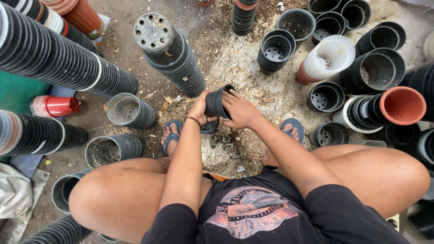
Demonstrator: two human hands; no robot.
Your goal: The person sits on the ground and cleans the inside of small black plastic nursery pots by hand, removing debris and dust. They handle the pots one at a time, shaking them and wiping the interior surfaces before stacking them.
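Between the sandalled feet, near the middle of the ground, both hands grip one black pot (216, 102), left hand (199, 108) and right hand (240, 110) wrapped around its sides, tilting it sideways, apparently to steady it.

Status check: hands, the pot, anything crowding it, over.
Left hand and right hand both grip one black plastic pot, tilted. Tall black pot stack just beyond; loose soil and debris underneath.

You squat in plant-nursery work yard: stacked black plastic pots (58, 58) all around, terracotta-coloured pots (401, 105) among them, potting debris over bare concrete floor (253, 77).
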